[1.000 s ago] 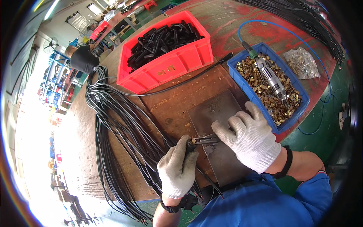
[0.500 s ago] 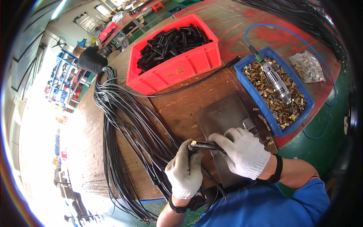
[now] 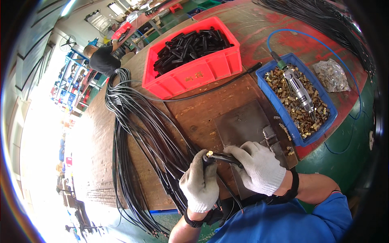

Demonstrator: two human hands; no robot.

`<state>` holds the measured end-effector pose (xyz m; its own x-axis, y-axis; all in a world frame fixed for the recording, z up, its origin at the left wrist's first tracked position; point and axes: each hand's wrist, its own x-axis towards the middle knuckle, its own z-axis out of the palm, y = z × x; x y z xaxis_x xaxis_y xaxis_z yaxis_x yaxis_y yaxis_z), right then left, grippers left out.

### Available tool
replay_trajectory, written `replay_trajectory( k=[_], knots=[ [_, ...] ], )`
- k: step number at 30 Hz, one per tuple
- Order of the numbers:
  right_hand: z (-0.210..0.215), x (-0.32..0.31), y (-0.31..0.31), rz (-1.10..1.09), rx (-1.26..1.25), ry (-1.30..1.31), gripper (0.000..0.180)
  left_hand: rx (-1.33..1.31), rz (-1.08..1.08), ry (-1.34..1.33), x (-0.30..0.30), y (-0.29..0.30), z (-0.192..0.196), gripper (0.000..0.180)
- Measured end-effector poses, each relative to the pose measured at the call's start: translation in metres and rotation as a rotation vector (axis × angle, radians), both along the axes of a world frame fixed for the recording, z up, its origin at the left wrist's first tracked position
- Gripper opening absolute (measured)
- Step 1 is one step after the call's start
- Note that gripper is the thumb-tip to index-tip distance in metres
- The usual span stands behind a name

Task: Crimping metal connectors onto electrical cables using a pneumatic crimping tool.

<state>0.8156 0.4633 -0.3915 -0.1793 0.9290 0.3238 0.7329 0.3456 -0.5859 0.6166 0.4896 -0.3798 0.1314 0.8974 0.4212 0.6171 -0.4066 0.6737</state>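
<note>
at table edge | left hand [image 3: 200, 184] gripping black cable [image 3: 221, 157] | right hand [image 3: 259, 166] pinching it | brass tip [image 3: 209, 153] between hands

A single head-worn fisheye camera looked steeply down from above the person's chest onto the brown wooden worktop [image 3: 121, 133]. It sat close to the work: the left hand [image 3: 200, 184] and right hand [image 3: 259, 168], both in white knit gloves, came in from the lower edge just below the picture's middle. The view faced forward across the worktop, so the red plastic crate [image 3: 194, 73] lay farther off toward the top and the blue plastic tray [image 3: 283, 115] to the right. Straight edges bowed near the dark round rim. No second view was given, so no overlap showed.
</note>
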Motion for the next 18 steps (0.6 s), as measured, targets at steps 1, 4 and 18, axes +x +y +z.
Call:
replay_trajectory(
  k=[1,4,18],
  knots=[
    [-0.001,-0.001,0.000,0.001,-0.003,0.038,0.061,0.002,0.001,0.000,0.000,-0.001,0.001,0.030],
    [-0.001,-0.001,0.001,0.001,0.059,-0.016,0.061,-0.050,0.012,-0.033,0.000,-0.004,0.002,0.028],
    [0.004,0.011,0.006,0.009,0.119,0.007,0.058,-0.096,-0.091,-0.099,-0.008,0.006,-0.002,0.035]
  ],
)
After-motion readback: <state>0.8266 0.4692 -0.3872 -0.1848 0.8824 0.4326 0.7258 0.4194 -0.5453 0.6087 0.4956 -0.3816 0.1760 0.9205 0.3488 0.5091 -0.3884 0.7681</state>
